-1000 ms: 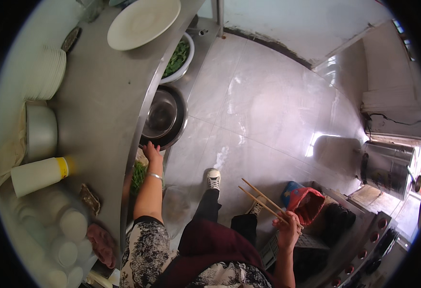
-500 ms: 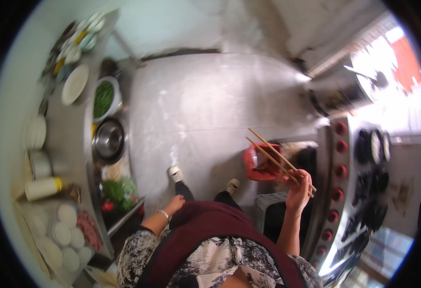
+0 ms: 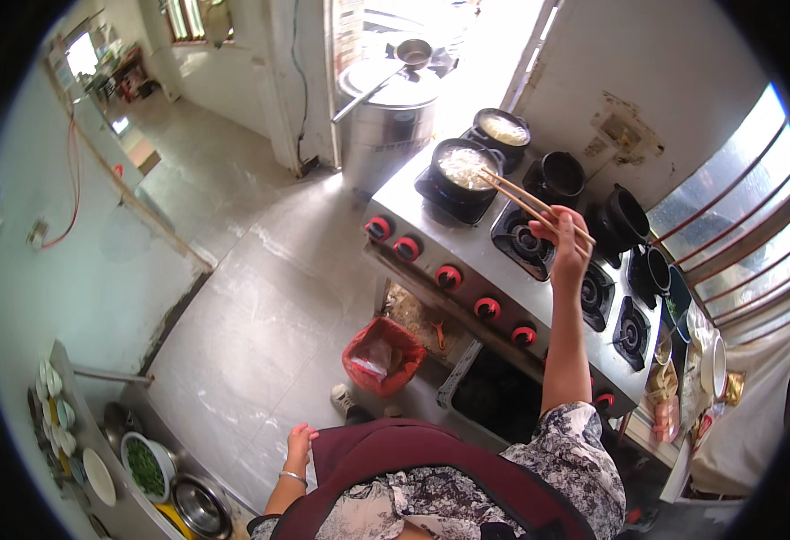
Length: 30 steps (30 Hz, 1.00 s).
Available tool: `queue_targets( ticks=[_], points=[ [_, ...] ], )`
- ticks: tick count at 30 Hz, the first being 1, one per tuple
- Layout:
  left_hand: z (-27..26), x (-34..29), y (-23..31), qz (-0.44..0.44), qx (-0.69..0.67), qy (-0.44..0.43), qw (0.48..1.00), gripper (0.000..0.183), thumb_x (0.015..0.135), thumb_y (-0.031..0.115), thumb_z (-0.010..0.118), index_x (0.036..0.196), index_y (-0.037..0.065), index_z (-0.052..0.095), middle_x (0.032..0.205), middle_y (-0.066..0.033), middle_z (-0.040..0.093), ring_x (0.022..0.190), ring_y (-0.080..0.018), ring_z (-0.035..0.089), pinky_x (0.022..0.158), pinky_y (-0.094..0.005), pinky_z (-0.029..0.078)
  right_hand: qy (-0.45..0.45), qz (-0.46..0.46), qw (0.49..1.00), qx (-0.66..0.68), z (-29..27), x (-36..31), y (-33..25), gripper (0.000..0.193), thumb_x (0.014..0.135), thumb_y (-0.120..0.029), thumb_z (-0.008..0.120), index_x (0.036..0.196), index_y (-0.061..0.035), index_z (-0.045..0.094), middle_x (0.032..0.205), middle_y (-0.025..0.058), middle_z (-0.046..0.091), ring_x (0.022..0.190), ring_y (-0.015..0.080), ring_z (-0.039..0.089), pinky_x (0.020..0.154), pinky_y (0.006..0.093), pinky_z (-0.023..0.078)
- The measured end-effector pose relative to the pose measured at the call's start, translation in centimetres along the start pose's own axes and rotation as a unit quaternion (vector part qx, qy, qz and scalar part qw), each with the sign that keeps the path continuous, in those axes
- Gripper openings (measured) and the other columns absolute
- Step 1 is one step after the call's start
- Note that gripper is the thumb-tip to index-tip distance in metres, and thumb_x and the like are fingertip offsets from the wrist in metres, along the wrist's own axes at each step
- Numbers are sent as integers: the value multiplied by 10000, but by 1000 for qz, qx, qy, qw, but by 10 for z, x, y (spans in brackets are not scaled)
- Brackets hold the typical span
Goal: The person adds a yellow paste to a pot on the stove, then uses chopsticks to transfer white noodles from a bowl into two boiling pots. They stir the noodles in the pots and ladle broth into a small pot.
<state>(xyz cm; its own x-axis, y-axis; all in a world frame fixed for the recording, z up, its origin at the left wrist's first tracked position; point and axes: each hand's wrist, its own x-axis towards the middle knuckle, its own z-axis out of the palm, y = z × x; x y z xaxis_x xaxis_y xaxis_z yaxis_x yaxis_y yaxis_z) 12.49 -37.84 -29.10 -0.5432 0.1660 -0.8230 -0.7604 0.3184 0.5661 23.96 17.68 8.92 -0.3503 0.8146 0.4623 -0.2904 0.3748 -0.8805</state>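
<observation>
My right hand (image 3: 564, 238) is closed around a pair of long wooden chopsticks (image 3: 532, 206) and reaches out over the stove. Their tips meet the pale, noodle-like food in a black pot (image 3: 446, 191), which sits on a burner at the stove's far end. Blue flame shows faintly beneath that pot. Behind it stands a second black pot (image 3: 477, 130), also with pale contents. My left hand (image 3: 299, 441) hangs low by the edge of my dark red apron (image 3: 359, 446), fingers loosely apart, with nothing visible in it.
Red knobs line the front of the steel stove (image 3: 539, 301). Several black pots stand along its back. A tall steel vessel (image 3: 386, 121) with a ladle on top is beyond it. On the floor sits a red-lined bin (image 3: 383, 382). A shelf with bowls (image 3: 99, 477) is at lower left.
My view has turned right toward the stove. My right hand has carried the chopsticks from above the floor to the far pot. My left hand remains low beside the apron.
</observation>
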Motion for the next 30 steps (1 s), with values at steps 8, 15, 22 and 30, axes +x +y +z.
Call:
queue_targets(
  ticks=[8,15,22,30],
  points=[
    [-50,59,26,-24,243,-85,966,332,849,79,466,1175,21,459,867,-72,602,695,-161,612,519,-290,438,-5,23,999,-36,30,63,69,241,952,-190,471,969,28,571,796,88,619,641,157,641,555,238,521],
    [-43,84,92,-59,152,-19,986,343,841,41,454,1184,37,448,880,-78,607,697,-168,631,521,-274,453,-67,83,985,-132,50,98,90,215,938,-189,506,934,5,597,779,68,641,624,109,622,543,220,507],
    [15,84,116,-41,88,-31,995,362,859,47,428,1220,29,427,947,-103,602,762,-182,634,565,-288,491,-177,116,972,-106,11,157,32,247,935,-230,510,935,0,604,771,66,630,639,139,639,555,229,518],
    [51,124,35,-99,42,-96,990,328,845,66,428,1161,-24,436,939,-155,591,778,-251,628,613,-349,513,-42,114,989,-86,-65,253,64,243,951,-223,460,952,-10,577,779,79,603,607,180,642,514,262,531]
  ],
)
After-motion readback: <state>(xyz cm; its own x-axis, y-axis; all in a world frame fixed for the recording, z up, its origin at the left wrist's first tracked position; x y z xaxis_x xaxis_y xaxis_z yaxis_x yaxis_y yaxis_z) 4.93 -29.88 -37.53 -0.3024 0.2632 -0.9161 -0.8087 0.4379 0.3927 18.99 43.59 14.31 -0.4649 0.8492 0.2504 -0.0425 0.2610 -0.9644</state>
